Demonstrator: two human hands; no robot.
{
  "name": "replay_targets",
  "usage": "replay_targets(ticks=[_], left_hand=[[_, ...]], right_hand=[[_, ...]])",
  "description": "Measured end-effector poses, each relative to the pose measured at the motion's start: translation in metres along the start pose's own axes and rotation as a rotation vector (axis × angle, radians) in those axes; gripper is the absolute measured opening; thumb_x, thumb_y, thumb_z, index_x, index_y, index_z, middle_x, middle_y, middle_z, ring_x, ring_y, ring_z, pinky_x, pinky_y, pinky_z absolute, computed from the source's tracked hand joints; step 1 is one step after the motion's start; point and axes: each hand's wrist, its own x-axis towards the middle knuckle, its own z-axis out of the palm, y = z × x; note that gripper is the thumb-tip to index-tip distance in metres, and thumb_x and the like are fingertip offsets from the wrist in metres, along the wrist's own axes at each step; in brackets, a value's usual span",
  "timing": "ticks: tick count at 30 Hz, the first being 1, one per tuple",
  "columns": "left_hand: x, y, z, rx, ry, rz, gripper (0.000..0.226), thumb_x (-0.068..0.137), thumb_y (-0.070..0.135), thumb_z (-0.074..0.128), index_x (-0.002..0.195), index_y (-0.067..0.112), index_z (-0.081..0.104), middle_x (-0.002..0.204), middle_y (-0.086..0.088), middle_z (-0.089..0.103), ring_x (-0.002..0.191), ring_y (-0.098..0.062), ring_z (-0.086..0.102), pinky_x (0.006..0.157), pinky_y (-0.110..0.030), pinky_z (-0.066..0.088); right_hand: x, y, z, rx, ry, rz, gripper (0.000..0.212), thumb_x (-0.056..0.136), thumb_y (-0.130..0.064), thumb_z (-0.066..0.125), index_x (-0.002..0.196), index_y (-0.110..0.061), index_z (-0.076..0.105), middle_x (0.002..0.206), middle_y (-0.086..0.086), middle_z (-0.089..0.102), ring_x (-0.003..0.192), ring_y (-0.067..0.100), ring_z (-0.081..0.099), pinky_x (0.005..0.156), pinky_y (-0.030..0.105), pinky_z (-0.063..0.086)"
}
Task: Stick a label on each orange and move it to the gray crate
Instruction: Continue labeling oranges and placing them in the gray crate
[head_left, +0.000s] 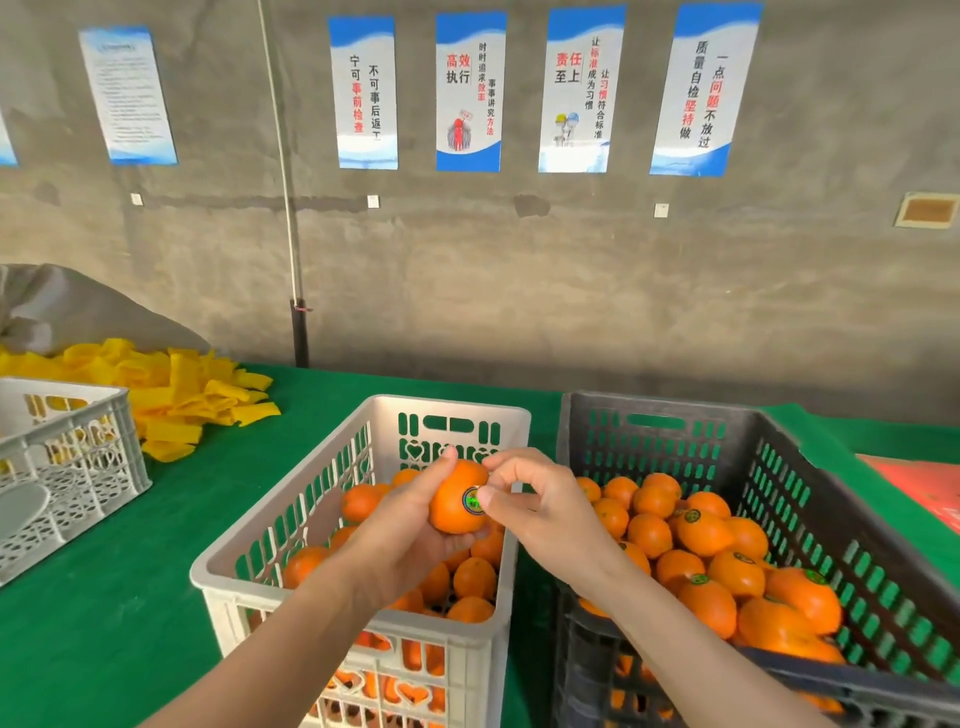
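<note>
Labelling stage of the task, seen from the head camera. One orange (454, 501) was held above the white crate (452, 406), cupped from below and behind in the left hand (410, 540), whose fingers were curled round it. The right hand (540, 509) was set against the fruit's right side, its thumb laid on the round label (471, 500) and its other fingers curled, with nothing seen gripped in them. The gray crate (675, 404), already partly filled with labelled oranges (701, 535), stood just beside the white crate on the green desk (130, 597), to the right of the held orange and beyond the right hand. The right hand was thus the nearer to the destination, while the fruit was carried by the left. A rightward transfer across the adjoining rims was judged to be required next.
</note>
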Motion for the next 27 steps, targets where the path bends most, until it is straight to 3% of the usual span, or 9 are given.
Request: replay_targets(ticks=[6, 9, 14, 17, 20, 22, 24, 26, 27], left_hand=[[-0.009, -0.011, 0.010, 0.021, -0.028, 0.012, 0.056, 0.078, 0.049, 0.061, 0.121, 0.014, 0.060, 0.107, -0.012, 0.072, 0.093, -0.021, 0.071, 0.069, -0.030, 0.058], [-0.011, -0.020, 0.013, -0.024, -0.025, 0.021, 0.056, 0.077, 0.045, 0.064, 0.125, 0.018, 0.057, 0.112, -0.012, 0.070, 0.100, -0.024, 0.069, 0.070, -0.033, 0.058], [-0.014, -0.034, 0.026, -0.057, -0.038, 0.069, 0.046, 0.078, 0.045, 0.058, 0.115, 0.017, 0.059, 0.101, -0.011, 0.073, 0.091, -0.023, 0.072, 0.061, -0.030, 0.058], [-0.004, -0.042, 0.040, -0.033, 0.015, 0.099, 0.051, 0.085, 0.050, 0.054, 0.123, 0.015, 0.055, 0.104, -0.013, 0.072, 0.094, -0.026, 0.071, 0.068, -0.034, 0.058], [0.012, -0.050, 0.061, 0.326, 0.161, 0.239, 0.055, 0.095, 0.046, 0.050, 0.137, 0.011, 0.044, 0.103, -0.008, 0.069, 0.086, -0.018, 0.067, 0.069, -0.028, 0.052], [0.023, -0.062, 0.075, 0.526, 0.121, 0.343, 0.049, 0.100, 0.043, 0.037, 0.138, 0.013, 0.044, 0.108, -0.004, 0.066, 0.095, -0.019, 0.065, 0.082, -0.033, 0.052], [0.035, -0.079, 0.083, 0.819, 0.153, 0.493, 0.036, 0.102, 0.026, 0.040, 0.136, 0.016, 0.045, 0.103, 0.006, 0.063, 0.097, -0.013, 0.060, 0.089, -0.024, 0.047], [0.047, -0.096, 0.088, 1.055, 0.138, 0.552, 0.034, 0.100, 0.012, 0.039, 0.131, 0.017, 0.049, 0.097, 0.011, 0.058, 0.091, -0.006, 0.055, 0.077, -0.008, 0.038], [0.051, -0.102, 0.090, 1.145, 0.103, 0.552, 0.034, 0.100, 0.010, 0.037, 0.130, 0.017, 0.051, 0.097, 0.010, 0.056, 0.090, -0.005, 0.051, 0.072, -0.007, 0.035]], right_hand=[[-0.017, 0.004, 0.000, -0.218, 0.152, -0.200, 0.013, 0.087, -0.014, 0.065, 0.078, -0.014, 0.056, 0.094, 0.000, 0.059, 0.095, 0.008, 0.055, 0.083, 0.037, 0.050], [-0.028, 0.008, 0.000, -0.334, 0.227, -0.220, 0.013, 0.086, -0.025, 0.064, 0.087, -0.016, 0.055, 0.088, -0.005, 0.057, 0.087, 0.009, 0.054, 0.074, 0.034, 0.049], [-0.048, 0.012, -0.006, -0.175, 0.117, -0.114, 0.046, 0.086, -0.045, 0.062, 0.125, -0.033, 0.041, 0.115, -0.015, 0.052, 0.104, 0.000, 0.051, 0.083, 0.025, 0.050], [-0.050, 0.013, -0.017, -0.220, 0.051, -0.158, 0.067, 0.078, -0.033, 0.072, 0.135, -0.026, 0.038, 0.127, -0.007, 0.045, 0.111, 0.003, 0.047, 0.088, 0.017, 0.046], [-0.038, 0.017, -0.047, -0.320, 0.126, -0.123, 0.068, 0.070, -0.022, 0.078, 0.128, -0.026, 0.043, 0.121, -0.007, 0.046, 0.105, 0.001, 0.045, 0.083, 0.010, 0.041], [-0.026, 0.028, -0.074, -0.320, 0.213, -0.047, 0.069, 0.067, -0.022, 0.079, 0.126, -0.026, 0.043, 0.114, -0.010, 0.049, 0.100, 0.000, 0.046, 0.078, 0.013, 0.038], [-0.015, 0.043, -0.101, -0.326, 0.224, 0.124, 0.076, 0.068, -0.017, 0.078, 0.132, -0.025, 0.038, 0.113, -0.007, 0.049, 0.095, 0.007, 0.050, 0.074, 0.019, 0.038], [-0.010, 0.064, -0.120, -0.438, 0.047, 0.320, 0.082, 0.070, -0.012, 0.075, 0.137, -0.022, 0.029, 0.113, 0.005, 0.056, 0.082, 0.012, 0.056, 0.064, 0.024, 0.043], [-0.008, 0.077, -0.126, -0.542, -0.109, 0.401, 0.084, 0.070, -0.010, 0.075, 0.138, -0.020, 0.027, 0.113, 0.011, 0.058, 0.081, 0.015, 0.059, 0.062, 0.028, 0.049]])
